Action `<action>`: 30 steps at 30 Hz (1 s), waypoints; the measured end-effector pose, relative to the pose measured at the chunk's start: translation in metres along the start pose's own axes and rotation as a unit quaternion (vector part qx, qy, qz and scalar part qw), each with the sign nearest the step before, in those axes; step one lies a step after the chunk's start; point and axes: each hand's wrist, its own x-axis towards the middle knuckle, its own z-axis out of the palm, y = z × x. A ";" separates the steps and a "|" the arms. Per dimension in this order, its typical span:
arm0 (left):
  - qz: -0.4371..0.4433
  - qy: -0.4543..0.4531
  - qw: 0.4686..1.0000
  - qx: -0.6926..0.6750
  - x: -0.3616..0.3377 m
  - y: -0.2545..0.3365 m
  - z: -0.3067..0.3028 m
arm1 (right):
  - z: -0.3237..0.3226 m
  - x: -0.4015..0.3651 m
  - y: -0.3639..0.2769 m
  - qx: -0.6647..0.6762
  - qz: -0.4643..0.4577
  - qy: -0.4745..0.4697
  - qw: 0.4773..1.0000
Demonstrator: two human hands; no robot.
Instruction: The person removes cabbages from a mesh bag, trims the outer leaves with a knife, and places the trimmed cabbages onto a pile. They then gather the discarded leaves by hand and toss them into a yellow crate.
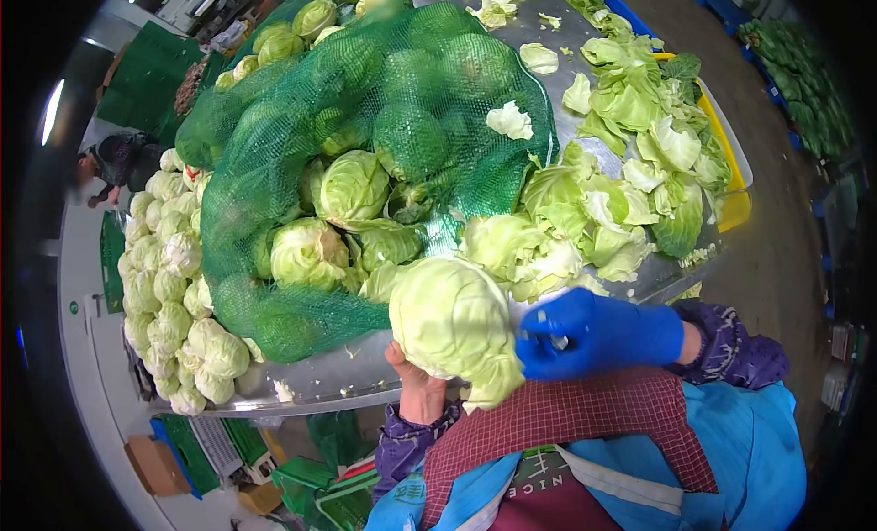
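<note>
A pale green cabbage is held up at the metal table's front edge, one leaf hanging loose at its lower side. My left hand, bare, grips it from below and to the left, its fingers partly hidden behind the head. Right beside the cabbage, my right hand wears a blue glove with its fingers curled in. A small greyish spot shows among those fingers, too blurred to name. Behind lies a green mesh sack with whole cabbages inside; several, like this cabbage, show at its mouth.
Loose leaves pile up on the table's right side, by a yellow bin. Stacked trimmed cabbages fill the left side. Green crates stand below the front edge. Another person is at the far left.
</note>
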 end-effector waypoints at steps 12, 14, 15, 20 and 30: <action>-0.175 -0.174 0.879 -0.408 0.011 -0.018 -0.009 | -0.027 -0.002 -0.002 0.024 0.108 0.259 0.959; -0.033 -0.130 0.989 0.058 0.011 -0.013 -0.013 | -0.025 0.003 0.008 -0.031 0.087 0.253 0.963; -0.052 -0.145 0.977 -0.144 0.015 0.001 -0.004 | -0.027 0.003 0.022 -0.003 0.072 0.228 0.971; 0.211 0.066 0.970 -0.100 -0.009 0.115 0.005 | -0.027 0.008 0.033 0.032 0.149 0.135 0.979; 0.375 0.357 0.848 -0.113 -0.088 0.286 -0.159 | -0.021 0.015 0.046 0.082 0.189 0.149 0.967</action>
